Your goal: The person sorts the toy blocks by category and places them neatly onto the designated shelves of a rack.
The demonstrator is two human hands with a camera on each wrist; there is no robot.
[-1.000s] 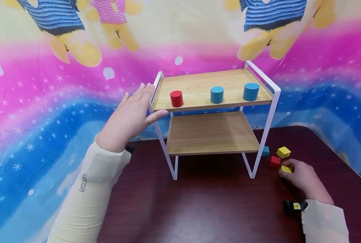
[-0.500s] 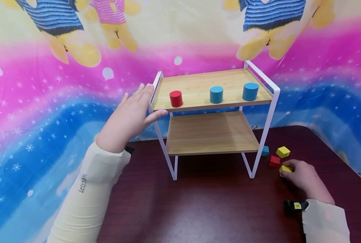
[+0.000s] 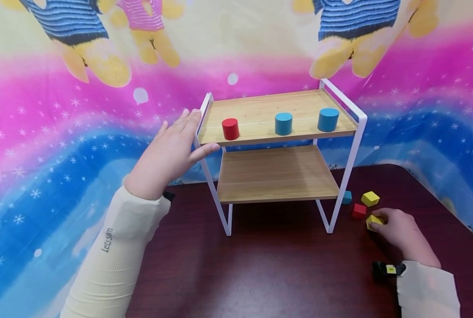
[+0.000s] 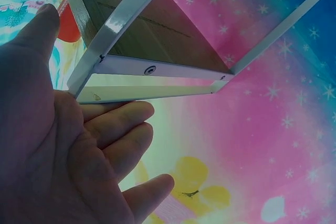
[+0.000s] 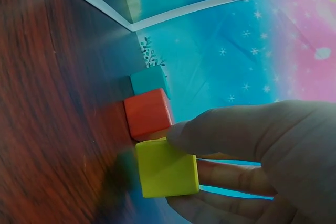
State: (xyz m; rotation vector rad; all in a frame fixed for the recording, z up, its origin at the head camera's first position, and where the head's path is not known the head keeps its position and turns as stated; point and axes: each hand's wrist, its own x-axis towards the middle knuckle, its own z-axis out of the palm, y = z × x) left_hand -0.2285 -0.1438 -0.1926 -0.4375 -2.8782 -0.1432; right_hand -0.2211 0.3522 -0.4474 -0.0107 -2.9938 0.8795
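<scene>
My left hand point(image 3: 162, 152) lies against the left side of a two-tier wooden shelf point(image 3: 280, 170) with a white frame. Its fingers are straight, and the left wrist view has them beside the white side bar point(image 4: 157, 92). On the top board stand a red cylinder point(image 3: 230, 129) near that hand, a blue cylinder point(image 3: 283, 124) and a larger blue cylinder point(image 3: 328, 120) at the right. Low at the right, my right hand point(image 3: 403, 232) pinches a yellow cube point(image 5: 168, 169) between thumb and fingers. Whether the cube touches the table, I cannot tell.
Beside the shelf's right leg, a red cube point(image 3: 359, 210), a blue cube point(image 3: 347, 197) and another yellow cube point(image 3: 370, 198) lie close together on the dark red table point(image 3: 268, 274). A colourful printed cloth point(image 3: 81, 110) hangs behind the shelf and down the left.
</scene>
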